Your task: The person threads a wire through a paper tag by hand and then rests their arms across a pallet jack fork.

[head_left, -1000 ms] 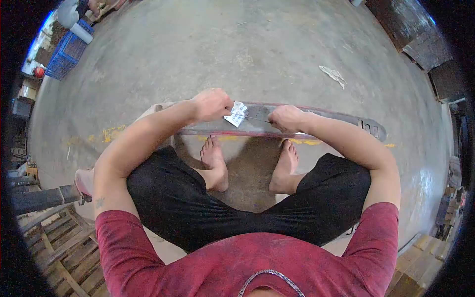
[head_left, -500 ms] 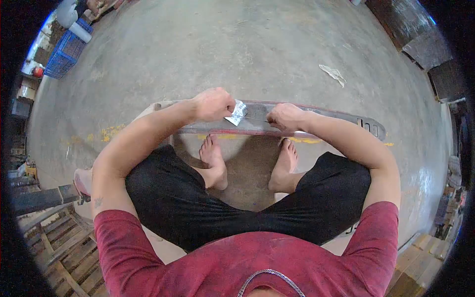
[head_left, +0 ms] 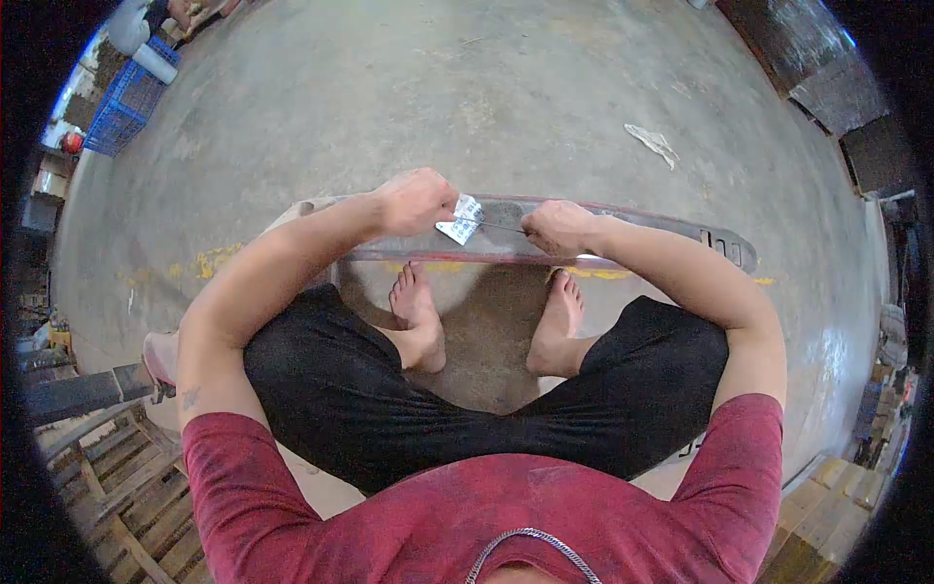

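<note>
My left hand (head_left: 420, 202) is closed on one end of a thin dark strand, with a small white printed packet (head_left: 460, 220) right beside its fingers. Whether the fingers also touch the packet I cannot tell. The strand (head_left: 498, 227) runs nearly straight across to my right hand (head_left: 556, 229), whose fingers are closed round its other end. Both hands are over a long grey bar with red edges (head_left: 652, 216), which lies crosswise in front of my bare feet.
A blue crate (head_left: 126, 102) stands at the far left near part of another person (head_left: 131, 29). A pale scrap (head_left: 652, 143) lies on the floor. Wooden pallets (head_left: 131, 487) are at lower left, wrapped stacks (head_left: 842, 92) at upper right and cardboard boxes (head_left: 822, 506) at lower right.
The white packet has shifted slightly left and shows more of its face than half a second ago. Both hands keep their closed hold on the strand, almost in place.
</note>
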